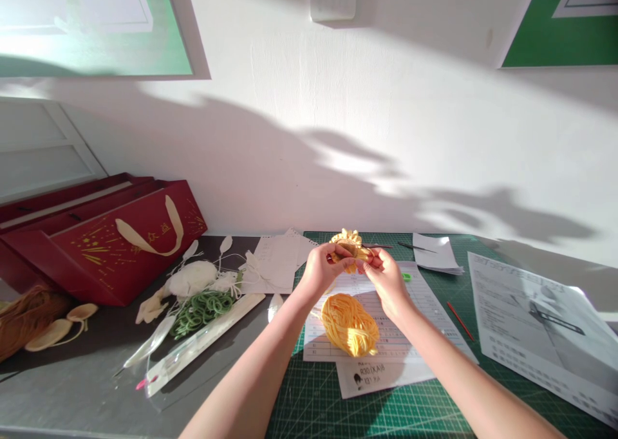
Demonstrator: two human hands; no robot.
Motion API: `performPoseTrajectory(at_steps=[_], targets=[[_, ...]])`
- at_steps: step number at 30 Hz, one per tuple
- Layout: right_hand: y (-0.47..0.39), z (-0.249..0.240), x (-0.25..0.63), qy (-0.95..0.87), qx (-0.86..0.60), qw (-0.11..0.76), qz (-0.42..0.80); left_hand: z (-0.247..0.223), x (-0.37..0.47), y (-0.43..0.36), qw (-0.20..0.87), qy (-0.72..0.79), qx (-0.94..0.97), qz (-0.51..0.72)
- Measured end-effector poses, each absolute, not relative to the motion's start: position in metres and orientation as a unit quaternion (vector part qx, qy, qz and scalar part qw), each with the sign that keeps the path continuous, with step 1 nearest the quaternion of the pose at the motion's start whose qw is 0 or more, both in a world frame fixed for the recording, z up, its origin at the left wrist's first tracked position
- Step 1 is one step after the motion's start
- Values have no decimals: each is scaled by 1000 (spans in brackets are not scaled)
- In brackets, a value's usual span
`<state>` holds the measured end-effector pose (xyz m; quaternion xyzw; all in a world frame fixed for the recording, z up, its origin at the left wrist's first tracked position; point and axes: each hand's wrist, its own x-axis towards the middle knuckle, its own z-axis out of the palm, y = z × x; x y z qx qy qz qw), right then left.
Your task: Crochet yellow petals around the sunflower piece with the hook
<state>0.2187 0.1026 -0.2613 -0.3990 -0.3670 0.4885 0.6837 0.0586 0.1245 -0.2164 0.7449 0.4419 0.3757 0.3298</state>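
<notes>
Both hands hold a small yellow crocheted piece [346, 238] with a ruffled edge, raised above the papers. My left hand [324, 268] pinches its left side, fingers closed. My right hand [386, 278] grips the lower right side with thumb and fingers together. A thin dark tool, perhaps a crochet hook [379, 246], shows by the right fingers; whether they hold it I cannot tell. Just below the hands, a ball of yellow yarn [348, 324] rests on a printed pattern sheet [410, 336].
A green cutting mat [309, 407] lies under the papers. Right are a red stick [460, 321], a dark pen-like tool [416, 247], white slips [437, 252] and an instruction sheet [541, 336]. Left are green yarn [203, 312], white yarn [193, 278] and a red gift bag [111, 239].
</notes>
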Motion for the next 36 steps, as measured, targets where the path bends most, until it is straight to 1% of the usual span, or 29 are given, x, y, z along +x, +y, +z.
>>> performPoseTrajectory(at_steps=[8,15,18,25,36], targets=[[98,-259,220,-389,-416,644,511,-221,57,127,307,456,754,360],[102,-263,220,-388,-431,650,490,-218,64,123,242,448,773,379],[102,-263,219,-388,-420,650,500,-220,66,123,224,450,774,385],[100,-262,222,-396,-393,602,572,-223,63,123,212,435,791,374],[100,-260,224,-389,-421,585,574,-222,62,125,196,407,808,378]])
